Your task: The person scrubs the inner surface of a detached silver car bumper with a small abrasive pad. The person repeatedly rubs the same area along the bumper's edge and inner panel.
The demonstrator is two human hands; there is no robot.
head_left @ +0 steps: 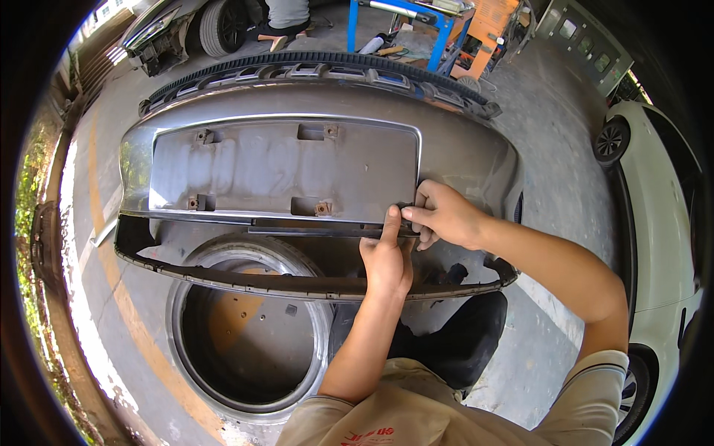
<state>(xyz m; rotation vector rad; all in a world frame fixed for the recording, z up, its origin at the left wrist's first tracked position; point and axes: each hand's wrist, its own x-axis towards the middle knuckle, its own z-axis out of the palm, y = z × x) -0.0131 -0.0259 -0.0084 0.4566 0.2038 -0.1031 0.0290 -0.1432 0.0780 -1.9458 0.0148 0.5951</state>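
Observation:
A grey-brown car bumper cover (476, 156) lies in front of me, with a recessed panel (282, 167) in its middle. A dark narrow strip (320, 231) runs along the panel's lower edge. My left hand (385, 260) grips that edge near its right end, thumb on top and fingers curled underneath. Right beside it, my right hand (450, 214) is closed at the panel's lower right corner. A small black piece (402, 206) shows between the thumb and fingertips there; its kind is too small to tell. Both thumbs almost meet.
Beneath the bumper's near left, a tire (177, 320) lies flat on the floor. Behind stand a blue-framed cart (439, 37), an orange machine (487, 37), a crouching person (286, 15) and a partly stripped car (160, 44). A pale car (658, 215) is parked at right.

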